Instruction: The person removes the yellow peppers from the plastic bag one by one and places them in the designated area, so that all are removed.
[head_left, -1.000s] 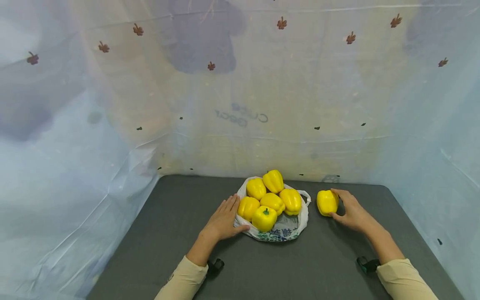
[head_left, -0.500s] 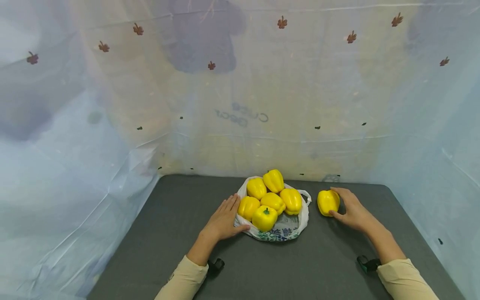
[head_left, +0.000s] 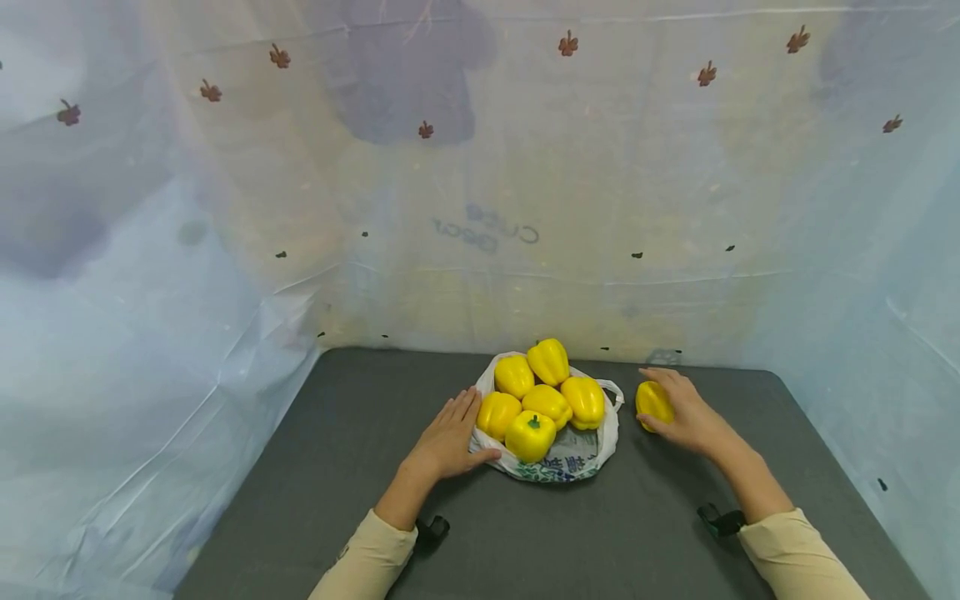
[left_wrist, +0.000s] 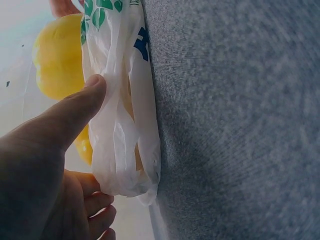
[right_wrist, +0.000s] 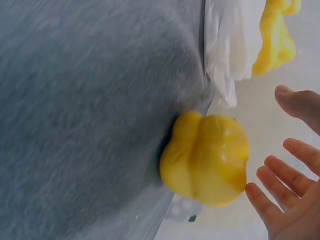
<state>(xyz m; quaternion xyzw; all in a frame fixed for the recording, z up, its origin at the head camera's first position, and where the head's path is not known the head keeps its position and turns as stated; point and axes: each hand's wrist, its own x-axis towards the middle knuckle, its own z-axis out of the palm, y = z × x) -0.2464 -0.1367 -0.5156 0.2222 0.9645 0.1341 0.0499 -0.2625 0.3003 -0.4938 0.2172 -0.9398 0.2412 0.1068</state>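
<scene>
A white plastic bag [head_left: 610,437] with green and blue print lies with its mouth wide, holding several yellow bell peppers [head_left: 530,437]. Along its left side rests my left hand [head_left: 448,442], fingers straight and thumb laid against the near side. The left wrist view shows that thumb on the crumpled bag wall [left_wrist: 120,125]. One more yellow bell pepper [head_left: 654,405] sits on the table to the right of the bag. Over it hovers my right hand [head_left: 690,417], fingers spread. From the right wrist, the lone pepper [right_wrist: 205,165] stands on the table, the little fingertip right at its surface.
Dark grey cloth covers the table [head_left: 360,400]. A translucent plastic curtain [head_left: 480,192] with small leaf prints hangs behind it and along both sides. The bag's handle loop [head_left: 613,393] sticks out to the right, toward the lone pepper.
My right hand has loosened its hold on the lone pepper and lifted slightly, shifting left over it. The left hand and the bag stay put.
</scene>
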